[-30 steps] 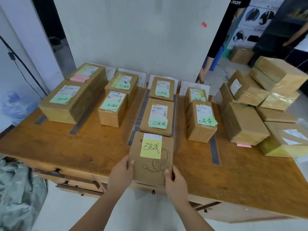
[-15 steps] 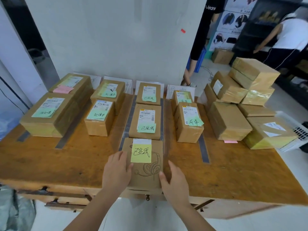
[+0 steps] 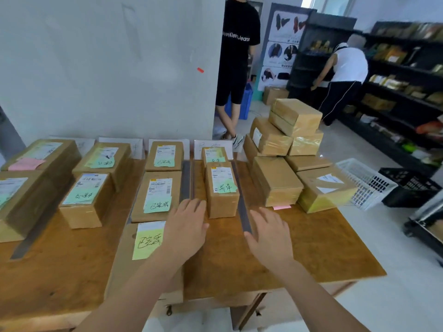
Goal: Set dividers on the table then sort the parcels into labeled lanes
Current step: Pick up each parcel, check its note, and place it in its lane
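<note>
Head view: my left hand (image 3: 185,226) and right hand (image 3: 269,232) hover flat with fingers spread, holding nothing. The nearest parcel (image 3: 143,257), yellow note handwritten, lies third in its lane behind two green-noted ones. Black shirt (image 3: 239,32) reads "Klein Jeans".

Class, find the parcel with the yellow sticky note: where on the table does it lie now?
The yellow-note parcel lies at the table's near edge, left of centre in the head view, behind it a green-note parcel, the left hand at its right.
</note>
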